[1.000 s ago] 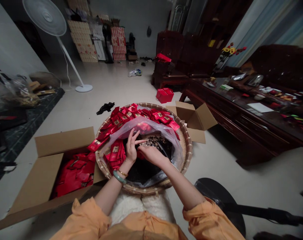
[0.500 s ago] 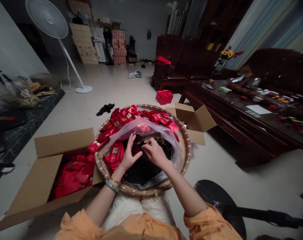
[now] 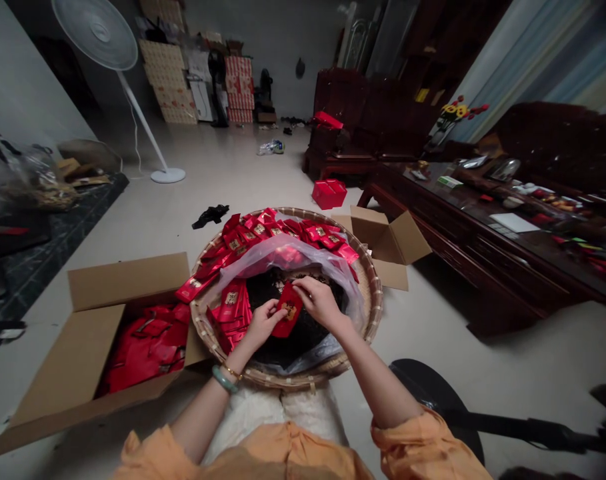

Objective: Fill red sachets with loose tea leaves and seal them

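Note:
Between my two hands is a red packet (image 3: 289, 319) with a gold print, tilted over the dark loose stuff, which looks like tea leaves (image 3: 303, 343). My left hand (image 3: 264, 323) pinches its lower left side. The fingers of my right hand (image 3: 317, 299) are closed on its top edge. The dark leaves lie in a clear plastic bag (image 3: 353, 313), spread open inside a round woven bamboo basket (image 3: 377, 293). Many red packets (image 3: 231, 303) lie in the basket, left of the bag and along its far side.
An open cardboard box (image 3: 67, 363) full of red packets stands at the left. Another open box (image 3: 405, 237) is behind the basket on the right. A red carton (image 3: 329, 193), a black bag (image 3: 211, 216), a white fan (image 3: 167, 175) and a dark wooden table (image 3: 433, 227) stand around.
My left hand has gone from spread fingers to a pinch on the red packet. The packet now shows clearly between both hands, its printed face turned up.

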`<state>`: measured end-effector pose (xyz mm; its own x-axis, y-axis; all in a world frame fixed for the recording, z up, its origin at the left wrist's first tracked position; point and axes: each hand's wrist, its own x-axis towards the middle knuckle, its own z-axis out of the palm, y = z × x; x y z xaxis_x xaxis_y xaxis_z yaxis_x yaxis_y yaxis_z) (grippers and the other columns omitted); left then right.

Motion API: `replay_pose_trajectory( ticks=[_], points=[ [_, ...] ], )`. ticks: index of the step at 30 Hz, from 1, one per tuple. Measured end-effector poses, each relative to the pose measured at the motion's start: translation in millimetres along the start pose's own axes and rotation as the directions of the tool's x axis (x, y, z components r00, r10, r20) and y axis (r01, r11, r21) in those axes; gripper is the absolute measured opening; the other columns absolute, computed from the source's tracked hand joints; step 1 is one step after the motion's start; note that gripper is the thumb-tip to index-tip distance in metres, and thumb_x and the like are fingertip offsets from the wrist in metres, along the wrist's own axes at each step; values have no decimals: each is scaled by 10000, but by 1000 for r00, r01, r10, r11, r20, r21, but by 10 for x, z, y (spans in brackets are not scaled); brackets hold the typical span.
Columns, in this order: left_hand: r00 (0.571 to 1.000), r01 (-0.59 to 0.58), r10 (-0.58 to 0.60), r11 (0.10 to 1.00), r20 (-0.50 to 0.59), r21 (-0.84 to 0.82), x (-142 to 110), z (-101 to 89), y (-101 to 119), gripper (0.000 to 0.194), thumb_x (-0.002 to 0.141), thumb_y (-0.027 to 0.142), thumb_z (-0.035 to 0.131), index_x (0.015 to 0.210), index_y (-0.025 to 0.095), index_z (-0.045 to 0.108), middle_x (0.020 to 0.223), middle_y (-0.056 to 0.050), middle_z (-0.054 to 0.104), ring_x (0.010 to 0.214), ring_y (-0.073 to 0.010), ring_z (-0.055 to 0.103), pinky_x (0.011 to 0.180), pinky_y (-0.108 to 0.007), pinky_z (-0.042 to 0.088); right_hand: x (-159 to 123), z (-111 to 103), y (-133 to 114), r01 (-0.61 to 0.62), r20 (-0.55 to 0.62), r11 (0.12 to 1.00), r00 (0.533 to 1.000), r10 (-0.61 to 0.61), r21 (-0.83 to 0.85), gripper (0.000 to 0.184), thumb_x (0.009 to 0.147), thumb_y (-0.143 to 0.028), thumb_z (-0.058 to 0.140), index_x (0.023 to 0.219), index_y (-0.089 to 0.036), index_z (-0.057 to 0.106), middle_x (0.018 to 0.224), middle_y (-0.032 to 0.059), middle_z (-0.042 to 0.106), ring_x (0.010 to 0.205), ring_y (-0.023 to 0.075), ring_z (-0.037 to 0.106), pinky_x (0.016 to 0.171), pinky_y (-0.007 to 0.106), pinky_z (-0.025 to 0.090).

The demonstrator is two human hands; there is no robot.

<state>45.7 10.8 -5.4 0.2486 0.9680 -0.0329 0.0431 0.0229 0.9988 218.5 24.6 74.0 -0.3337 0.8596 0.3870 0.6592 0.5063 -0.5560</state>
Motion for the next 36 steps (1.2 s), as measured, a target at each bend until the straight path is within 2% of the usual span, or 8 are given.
replay_pose_trajectory(
  ticks=[7,12,16,20,23,28,30,36],
  points=[
    [998,-28,44,953,-46,303,-131,-21,-31,279,660,416,682,687,142,634,596,33,591,568,-114,501,544,-209,369,1,60,58,-95,-84,995,992,97,24,255,820,-388,577,687,-183,650,611,15,596,623,145,512,586,239,365],
    [984,25,-59,980,169,196,-108,-115,75,286,633,374,708,765,122,677,657,20,626,615,-130,532,579,-218,390,-17,152,153,-143,-232,966,954,192,214,365,828,-410,547,558,-175,621,523,-6,505,538,117,451,522,227,325],
    [983,41,-66,989,170,145,-113,-158,80,268,625,351,715,753,120,669,668,9,643,635,-139,557,601,-226,413,-46,186,205,-243,-296,909,890,348,339,404,807,-448,542,521,-164,562,513,-26,464,511,98,417,512,218,321],
    [952,181,-212,971,221,153,-178,-90,39,233,611,319,720,685,105,662,548,-4,626,507,-135,549,509,-228,413,-56,213,194,-268,-296,889,873,387,371,419,756,-464,584,478,-165,493,485,-44,412,496,84,371,493,213,287],
    [962,119,-146,984,230,129,-191,-81,60,225,627,327,716,657,107,678,547,-26,645,496,-137,561,508,-229,427,-54,209,157,-299,-282,830,841,463,470,443,735,-489,590,464,-169,446,461,-58,355,463,72,319,459,210,259],
    [945,92,-134,984,297,151,-162,-212,82,202,648,284,700,769,123,719,676,-50,703,579,-140,599,571,-227,449,-57,-21,189,-310,-338,771,764,550,556,459,705,-539,593,480,-174,430,476,-59,359,464,71,309,446,204,267],
    [934,149,-181,981,308,124,-174,-253,47,360,599,237,728,943,138,698,819,-62,718,586,-123,604,570,-220,450,-58,-158,241,-297,-376,767,736,564,569,457,737,-562,543,511,-173,463,493,-52,391,467,76,325,451,205,280],
    [975,192,-193,981,110,19,-188,-285,-33,481,662,328,674,1096,127,621,960,-113,698,582,-110,607,548,-231,459,-28,-165,316,-271,-289,900,881,374,340,398,730,-511,579,530,-167,577,506,-18,516,500,104,435,503,223,325]
  ],
)
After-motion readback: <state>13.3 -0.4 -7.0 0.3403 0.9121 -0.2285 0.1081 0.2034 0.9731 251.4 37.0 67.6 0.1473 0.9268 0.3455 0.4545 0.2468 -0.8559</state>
